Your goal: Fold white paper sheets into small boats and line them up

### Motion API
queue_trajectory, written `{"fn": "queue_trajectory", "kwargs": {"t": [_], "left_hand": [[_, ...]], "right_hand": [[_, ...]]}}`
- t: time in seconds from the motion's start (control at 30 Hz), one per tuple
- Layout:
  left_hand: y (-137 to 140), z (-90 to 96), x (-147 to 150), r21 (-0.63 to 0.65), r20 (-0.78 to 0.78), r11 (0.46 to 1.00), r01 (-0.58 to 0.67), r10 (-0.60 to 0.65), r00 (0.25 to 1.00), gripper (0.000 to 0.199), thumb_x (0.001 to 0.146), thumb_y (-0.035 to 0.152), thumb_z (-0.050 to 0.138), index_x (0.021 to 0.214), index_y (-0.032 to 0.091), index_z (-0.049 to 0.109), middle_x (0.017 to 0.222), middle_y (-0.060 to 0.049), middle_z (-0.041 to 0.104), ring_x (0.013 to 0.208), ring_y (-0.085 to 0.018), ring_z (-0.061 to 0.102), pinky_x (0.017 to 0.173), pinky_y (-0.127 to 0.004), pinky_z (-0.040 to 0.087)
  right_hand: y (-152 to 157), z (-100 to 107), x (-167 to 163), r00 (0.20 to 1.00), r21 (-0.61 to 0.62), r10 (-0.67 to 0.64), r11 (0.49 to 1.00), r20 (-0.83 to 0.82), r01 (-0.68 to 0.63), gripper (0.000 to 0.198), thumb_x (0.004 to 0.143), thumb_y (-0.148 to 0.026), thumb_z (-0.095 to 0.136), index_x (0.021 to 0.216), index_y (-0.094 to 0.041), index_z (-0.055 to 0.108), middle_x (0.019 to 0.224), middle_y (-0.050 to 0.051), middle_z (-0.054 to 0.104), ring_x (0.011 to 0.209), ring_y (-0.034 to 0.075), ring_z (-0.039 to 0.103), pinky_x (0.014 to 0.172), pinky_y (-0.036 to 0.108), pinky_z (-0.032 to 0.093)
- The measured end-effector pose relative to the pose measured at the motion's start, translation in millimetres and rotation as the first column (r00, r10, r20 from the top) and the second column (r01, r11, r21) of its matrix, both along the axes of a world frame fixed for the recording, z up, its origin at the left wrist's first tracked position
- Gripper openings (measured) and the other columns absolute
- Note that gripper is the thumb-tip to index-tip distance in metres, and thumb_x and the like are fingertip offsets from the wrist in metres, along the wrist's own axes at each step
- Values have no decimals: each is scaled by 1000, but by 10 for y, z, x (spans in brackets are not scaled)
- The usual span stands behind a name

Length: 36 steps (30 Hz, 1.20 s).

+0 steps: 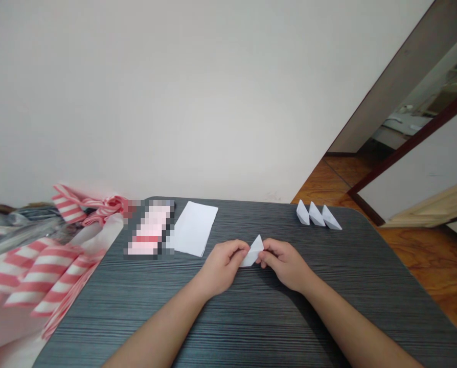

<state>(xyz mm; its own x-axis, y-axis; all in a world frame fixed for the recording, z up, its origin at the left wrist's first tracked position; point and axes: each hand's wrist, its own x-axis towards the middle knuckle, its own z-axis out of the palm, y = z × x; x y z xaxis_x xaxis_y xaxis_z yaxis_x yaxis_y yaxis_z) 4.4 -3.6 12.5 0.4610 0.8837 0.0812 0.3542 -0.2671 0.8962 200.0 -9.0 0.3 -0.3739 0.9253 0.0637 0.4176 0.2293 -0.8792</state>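
A small folded white paper boat (255, 250) is held just above the dark table, its pointed peak upward. My left hand (224, 266) pinches its left side between thumb and fingers. On the other side, my right hand (284, 261) grips the right edge, fingers curled behind the paper. Three similar paper boats (316, 215) stand in a row at the table's far right. To the left of my hands lies a stack of white paper sheets (196, 228), flat on the surface.
A pixelated pink and dark flat object (149, 227) lies at the far left of the dark wood-grain table (228, 327). Red-and-white striped cloth (40, 273) is heaped beyond the left edge. A white wall (198, 102) rises behind; wooden floor (439, 271) shows on the right.
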Motion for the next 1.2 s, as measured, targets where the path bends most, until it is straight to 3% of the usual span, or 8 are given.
{"fn": "queue_trajectory", "kwargs": {"t": [0.33,0.5,0.67,0.77,1.0,1.2], "left_hand": [[-19,-45,9,-25,4,1000,4,-4,1000,19,84,22,45,84,16,63,72,-1,61,64,-12,51,58,-21,36],[-22,-20,13,-12,0,1000,14,-14,1000,16,81,18,47,80,17,64,72,-1,61,65,-13,52,60,-22,37],[-4,-32,10,-94,101,996,-4,14,995,19,85,22,44,86,16,62,75,-2,59,66,-13,53,61,-22,40],[4,-34,8,-60,123,998,2,5,992,15,83,20,47,78,16,60,79,-2,55,69,-12,52,60,-22,40],[13,-29,5,37,49,999,-26,24,998,21,85,25,49,68,15,56,74,-1,51,71,-12,48,63,-22,37],[0,-44,7,-37,29,999,-9,10,1000,18,86,27,47,76,16,57,67,1,53,64,-11,46,59,-21,34]], "right_hand": [[7,18,-7,998,61,-6,998,57,3,16,84,-19,52,70,-19,59,63,-1,60,61,13,56,61,24,41],[-10,33,-27,1000,48,7,999,27,-8,11,84,-19,53,78,-19,61,64,-1,59,60,13,56,60,23,41],[-44,5,-35,999,22,-30,999,-40,30,11,87,-18,47,91,-19,57,68,-1,59,64,13,57,64,25,43],[-47,-8,-36,1000,25,-8,1000,-25,8,7,86,-20,50,89,-19,57,72,0,60,66,14,56,64,25,43],[-32,26,-31,1000,85,9,996,23,-11,9,86,-20,50,85,-19,59,78,2,60,71,14,55,66,26,42],[-27,35,-20,999,104,24,994,36,-27,10,87,-19,49,84,-18,58,78,2,59,72,15,55,68,27,42]]}}
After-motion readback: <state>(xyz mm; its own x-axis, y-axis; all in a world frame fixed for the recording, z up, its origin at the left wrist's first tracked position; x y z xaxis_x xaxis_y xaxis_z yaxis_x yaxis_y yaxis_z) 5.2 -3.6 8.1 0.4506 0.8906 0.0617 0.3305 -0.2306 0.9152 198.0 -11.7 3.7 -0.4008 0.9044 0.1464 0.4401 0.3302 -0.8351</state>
